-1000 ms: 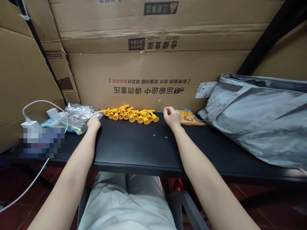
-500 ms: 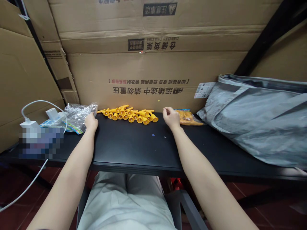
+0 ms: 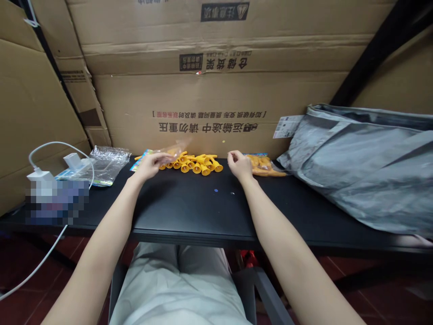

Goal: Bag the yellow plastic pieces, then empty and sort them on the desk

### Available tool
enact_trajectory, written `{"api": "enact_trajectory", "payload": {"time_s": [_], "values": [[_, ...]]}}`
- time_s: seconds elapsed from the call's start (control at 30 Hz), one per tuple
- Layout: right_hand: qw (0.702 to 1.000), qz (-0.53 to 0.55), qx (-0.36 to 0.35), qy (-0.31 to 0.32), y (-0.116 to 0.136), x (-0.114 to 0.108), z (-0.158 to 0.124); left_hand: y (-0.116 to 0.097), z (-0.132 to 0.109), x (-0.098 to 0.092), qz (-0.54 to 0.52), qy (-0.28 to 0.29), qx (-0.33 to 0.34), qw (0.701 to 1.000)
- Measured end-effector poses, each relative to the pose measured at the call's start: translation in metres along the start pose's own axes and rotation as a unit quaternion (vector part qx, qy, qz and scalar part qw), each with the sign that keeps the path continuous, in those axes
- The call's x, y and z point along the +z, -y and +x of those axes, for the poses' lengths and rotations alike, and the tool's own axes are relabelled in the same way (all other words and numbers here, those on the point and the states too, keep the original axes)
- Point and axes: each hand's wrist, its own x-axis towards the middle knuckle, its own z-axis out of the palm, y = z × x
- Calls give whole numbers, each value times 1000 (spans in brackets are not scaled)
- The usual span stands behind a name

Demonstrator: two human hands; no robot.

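My left hand (image 3: 150, 165) is closed on a clear plastic bag (image 3: 174, 150) with a colourful strip at its end, held above the left part of a row of yellow horn-shaped plastic pieces (image 3: 202, 165). The bag partly covers some of these pieces. To the right of the row, my right hand (image 3: 241, 164) is half curled, with its fingertips pinched together; whatever lies between them is too small to make out. Just beyond it, a filled clear bag of yellow pieces (image 3: 265, 165) lies on the black table (image 3: 189, 212).
More flat clear bags (image 3: 110, 164) lie at the left, beside a white charger (image 3: 42, 183) with a cable. A large grey bag (image 3: 365, 167) fills the right side. A cardboard wall (image 3: 209, 95) stands behind the table.
My left hand has moved right from the stack of clear bags, taking one bag over the yellow pieces. My right hand has stayed nearly in place.
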Motion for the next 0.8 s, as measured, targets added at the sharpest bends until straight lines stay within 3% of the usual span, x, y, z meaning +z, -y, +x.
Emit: {"api": "enact_trajectory", "payload": {"time_s": [0.13, 0.23, 0.43, 0.57, 0.67, 0.8], "values": [[1000, -8, 0, 28, 2, 0, -1, 11, -2, 13, 5, 180, -72, 981], [999, -10, -2, 46, 3, 2, -1, 20, -3, 14, 26, 220, -103, 970], [994, -24, -20, 103, 1, 9, -3, 16, -3, 9, 157, 175, -93, 968], [982, -40, -28, 181, -1, 18, -5, 10, -4, 10, 247, 131, -112, 954], [970, -60, -25, 236, 2, 21, -7, 8, -4, 11, 277, 122, -124, 945], [966, -84, 12, 246, 11, 19, -9, 10, -5, 11, 281, 132, -118, 943]]}}
